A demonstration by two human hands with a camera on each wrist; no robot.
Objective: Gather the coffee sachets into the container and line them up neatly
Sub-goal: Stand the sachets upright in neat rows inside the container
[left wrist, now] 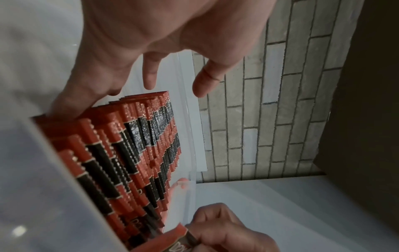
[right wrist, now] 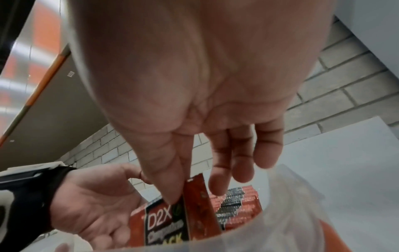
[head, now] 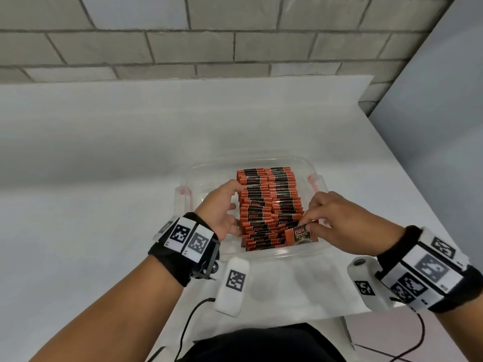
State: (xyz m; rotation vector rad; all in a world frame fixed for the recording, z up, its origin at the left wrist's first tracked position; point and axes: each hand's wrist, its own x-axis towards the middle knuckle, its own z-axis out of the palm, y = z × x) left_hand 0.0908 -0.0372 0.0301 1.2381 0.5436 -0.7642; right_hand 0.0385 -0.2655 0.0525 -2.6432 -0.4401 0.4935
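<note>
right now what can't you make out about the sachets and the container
- Sachet count: rows of sachets overlap, head view too small.
- Container floor: hidden under the rows, every view.
- Held sachet lower print: cut off by the container rim, right wrist view.
- Left hand fingertips: hidden behind the rows, head view.

A clear container (head: 311,163) was seen on a white table (head: 130,152), packed with upright rows of sachets (head: 269,202). The rows' left side was touched by the left hand (head: 224,212). One sachet (head: 300,235) was pinched by the right hand (head: 337,220) at the near end.
</note>
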